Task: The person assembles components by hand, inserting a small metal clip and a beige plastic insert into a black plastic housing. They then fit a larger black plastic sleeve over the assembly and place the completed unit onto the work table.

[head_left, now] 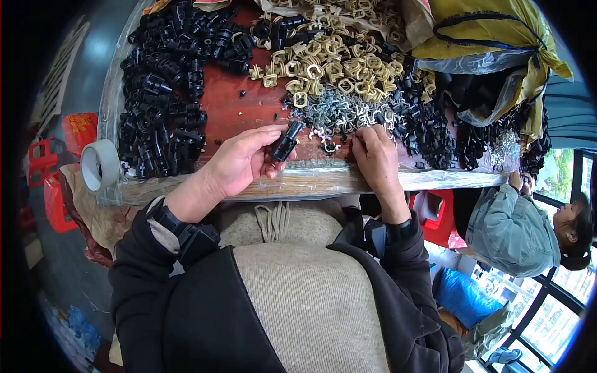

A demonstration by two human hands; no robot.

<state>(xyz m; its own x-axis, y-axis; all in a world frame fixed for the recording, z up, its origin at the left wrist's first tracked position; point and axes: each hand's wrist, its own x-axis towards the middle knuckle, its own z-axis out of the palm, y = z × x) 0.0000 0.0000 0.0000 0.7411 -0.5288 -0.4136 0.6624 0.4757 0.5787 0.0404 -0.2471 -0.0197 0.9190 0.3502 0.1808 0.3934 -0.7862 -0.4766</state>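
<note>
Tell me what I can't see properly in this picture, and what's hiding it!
Head view: the underside of the black part, hidden by the part itself and the left hand.
Head view: whatever the right hand may pinch, hidden by that hand.
Head view: the far end of the gold rings, cut off by the top edge.
Head view: what the co-worker's hand holds, too small to tell.

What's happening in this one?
A person sits or stands at a red-topped table. Their left hand holds a tilted black cylindrical part near the front edge. The right hand is lowered beside small silvery pieces; whether it grips anything is unclear. Black parts are heaped at left, beige rings toward the back. Another person is at the right.
</note>
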